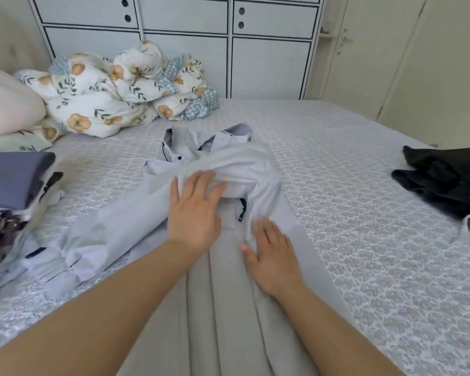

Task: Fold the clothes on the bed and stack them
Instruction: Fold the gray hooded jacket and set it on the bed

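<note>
A pale grey hooded jacket (125,221) lies spread in the middle of the bed, hood toward the far side, one sleeve running to the near left and the other folded across its chest. My left hand (196,210) lies flat on the folded sleeve, fingers straight. My right hand (272,253) presses flat on the jacket's right side, just below a dark zip pull. A stack of folded clothes (11,180), grey-blue on top, sits at the left edge. A black garment (445,180) lies crumpled at the right.
A floral duvet (120,93) is bunched at the far left beside a pale pillow (6,104). White cupboards (185,50) stand behind the bed. The patterned bedspread (350,213) is bare between the jacket and the black garment.
</note>
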